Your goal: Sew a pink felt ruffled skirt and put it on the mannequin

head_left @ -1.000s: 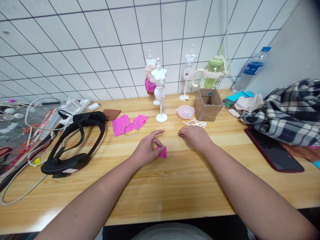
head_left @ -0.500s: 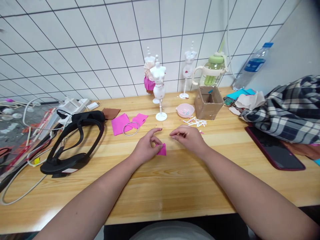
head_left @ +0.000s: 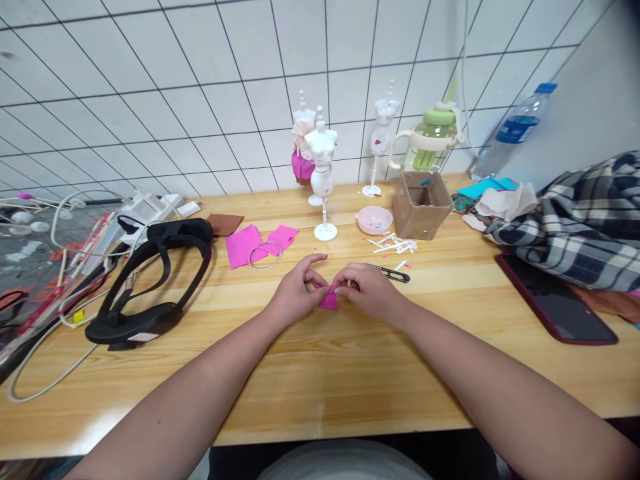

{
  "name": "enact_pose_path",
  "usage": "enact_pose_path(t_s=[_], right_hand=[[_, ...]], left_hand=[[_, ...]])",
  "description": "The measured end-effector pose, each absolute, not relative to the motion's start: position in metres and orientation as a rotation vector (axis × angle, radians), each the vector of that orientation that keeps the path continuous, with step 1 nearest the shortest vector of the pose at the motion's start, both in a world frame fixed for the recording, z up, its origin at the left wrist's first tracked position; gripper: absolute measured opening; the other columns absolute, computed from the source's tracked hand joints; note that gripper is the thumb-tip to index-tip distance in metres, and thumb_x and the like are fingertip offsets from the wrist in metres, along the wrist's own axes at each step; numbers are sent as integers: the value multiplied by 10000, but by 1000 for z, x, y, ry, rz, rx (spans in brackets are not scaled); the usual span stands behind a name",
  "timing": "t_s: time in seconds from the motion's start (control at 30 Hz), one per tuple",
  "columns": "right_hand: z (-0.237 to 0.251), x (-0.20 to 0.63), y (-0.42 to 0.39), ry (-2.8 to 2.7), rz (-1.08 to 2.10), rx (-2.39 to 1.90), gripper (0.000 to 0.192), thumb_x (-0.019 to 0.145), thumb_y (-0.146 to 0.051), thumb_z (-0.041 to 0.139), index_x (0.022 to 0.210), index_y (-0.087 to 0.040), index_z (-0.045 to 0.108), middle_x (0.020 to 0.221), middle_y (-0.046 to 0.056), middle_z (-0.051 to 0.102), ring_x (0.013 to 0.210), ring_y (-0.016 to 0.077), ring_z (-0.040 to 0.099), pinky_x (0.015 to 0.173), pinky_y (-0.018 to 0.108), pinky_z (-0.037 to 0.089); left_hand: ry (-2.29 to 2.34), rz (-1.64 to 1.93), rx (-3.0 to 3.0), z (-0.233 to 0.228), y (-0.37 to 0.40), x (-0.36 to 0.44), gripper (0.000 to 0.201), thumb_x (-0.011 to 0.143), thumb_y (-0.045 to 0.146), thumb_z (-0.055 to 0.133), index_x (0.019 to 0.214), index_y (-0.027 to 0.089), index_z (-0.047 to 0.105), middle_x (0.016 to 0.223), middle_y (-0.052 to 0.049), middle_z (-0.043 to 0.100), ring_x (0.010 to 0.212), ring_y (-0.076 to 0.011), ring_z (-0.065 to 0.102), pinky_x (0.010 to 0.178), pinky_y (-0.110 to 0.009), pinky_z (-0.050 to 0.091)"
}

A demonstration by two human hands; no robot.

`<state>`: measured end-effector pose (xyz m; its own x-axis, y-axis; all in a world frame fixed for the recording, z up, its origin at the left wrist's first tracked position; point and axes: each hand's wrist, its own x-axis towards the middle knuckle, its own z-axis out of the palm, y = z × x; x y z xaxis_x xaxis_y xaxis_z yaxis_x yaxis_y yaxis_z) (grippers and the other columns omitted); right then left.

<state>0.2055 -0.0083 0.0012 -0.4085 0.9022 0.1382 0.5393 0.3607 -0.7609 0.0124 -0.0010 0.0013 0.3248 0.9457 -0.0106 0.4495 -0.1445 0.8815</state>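
Observation:
Both my hands meet at the middle of the wooden table (head_left: 350,373). My left hand (head_left: 295,293) pinches a small pink fabric piece (head_left: 329,302) by its left side. The fingertips of my right hand (head_left: 365,288) pinch the same piece at its top right corner. Small black scissors (head_left: 393,273) lie on the table just beyond my right hand. A white mini mannequin (head_left: 323,175) on a stand rises behind my hands.
Larger pink fabric pieces (head_left: 245,244) and a thin ring (head_left: 264,255) lie left of centre. A black headset (head_left: 150,280) and cables sit far left. A pink dish (head_left: 375,219), cardboard box (head_left: 423,205), paper scraps, bottles, plaid cloth (head_left: 580,220) and a phone (head_left: 555,299) fill the right.
My right hand has moved left from the table onto the pink piece that my left hand holds. The scissors it covered now lie uncovered.

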Motion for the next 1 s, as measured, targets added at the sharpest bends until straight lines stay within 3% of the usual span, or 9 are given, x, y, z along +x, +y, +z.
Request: enact_pose_path(t_s=[0.3,0.67,1.0], right_hand=[[0,201,-12,-2123,742,-1301,94,846,-129,612,852,-196,677,852,7,638,784,137,546,691,249,363],[1,198,-16,-2133,604,-1365,41,832,-185,617,828,-191,658,808,1,647,710,126,549,668,248,350],[0,200,-16,-2017,737,-1372,59,817,-202,624,818,-211,566,700,-43,667,638,119,624,578,216,319]], left_hand=[[1224,760,1730,-2,1,10,645,753,257,696,1348,217,450,815,-5,730,734,-152,681,755,-287,513],[1216,759,1715,2,-1,13,667,741,237,680,1360,203,434,794,2,717,692,-145,657,712,-277,491],[1175,711,1700,2,-2,11,656,759,297,697,1355,211,436,848,-25,723,742,-161,667,728,-288,496]])
